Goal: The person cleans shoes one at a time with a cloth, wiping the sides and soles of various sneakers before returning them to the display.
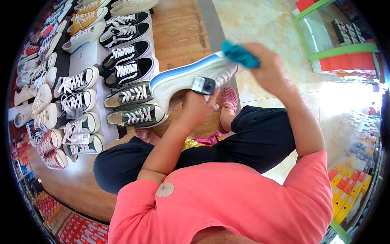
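Observation:
My left hand (198,105) is inside the opening of a white canvas sneaker (182,80) and holds it up on its side, toe to the upper right. Blue stripes run along the sneaker's sole edge, and a tag with a printed label (203,85) hangs by my left fingers. In my right hand (269,71) is a teal cloth (240,55), blurred, against the toe end of the sneaker. Dark green sneakers with white laces (137,115) stand on the display just left of the held sneaker's heel.
Rows of sneakers in black (131,71), yellow (88,20) and red (54,157) fill the display on the left. A green-framed glass case (338,52) stands at the upper right. Stacked yellow and red shoeboxes (347,189) are at the lower right. My feet in pink woven shoes (229,97) rest below.

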A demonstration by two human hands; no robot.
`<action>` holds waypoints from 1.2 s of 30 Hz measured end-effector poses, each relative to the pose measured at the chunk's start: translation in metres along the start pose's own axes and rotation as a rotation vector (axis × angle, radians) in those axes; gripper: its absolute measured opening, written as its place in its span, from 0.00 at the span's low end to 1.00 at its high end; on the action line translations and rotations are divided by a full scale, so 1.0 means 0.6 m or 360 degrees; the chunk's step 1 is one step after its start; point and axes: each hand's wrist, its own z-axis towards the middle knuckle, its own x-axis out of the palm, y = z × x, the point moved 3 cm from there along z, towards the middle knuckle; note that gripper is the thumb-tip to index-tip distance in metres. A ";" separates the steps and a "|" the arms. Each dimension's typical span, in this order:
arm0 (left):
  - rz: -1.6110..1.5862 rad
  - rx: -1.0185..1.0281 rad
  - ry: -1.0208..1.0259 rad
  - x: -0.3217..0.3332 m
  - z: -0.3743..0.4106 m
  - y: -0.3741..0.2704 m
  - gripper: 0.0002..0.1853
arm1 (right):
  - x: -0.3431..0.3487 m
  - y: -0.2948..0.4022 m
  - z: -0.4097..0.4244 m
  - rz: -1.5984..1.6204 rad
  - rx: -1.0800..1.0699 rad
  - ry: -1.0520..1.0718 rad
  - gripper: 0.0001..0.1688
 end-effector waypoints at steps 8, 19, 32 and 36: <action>0.0238 0.0628 0.0218 0.058 -0.042 0.028 0.20 | 0.080 0.104 -0.007 0.0374 -0.0552 0.0657 0.26; 0.0243 0.0500 0.0283 -0.017 0.015 -0.058 0.09 | 0.013 0.005 0.007 -0.0495 -0.0057 0.0519 0.20; 0.0685 0.0476 0.1036 0.058 -0.061 -0.048 0.11 | 0.063 0.118 0.010 0.0127 -0.0841 0.0357 0.26; 0.0880 0.0657 0.1192 0.064 -0.067 -0.067 0.09 | 0.054 0.090 0.006 -0.0334 -0.0387 0.0563 0.21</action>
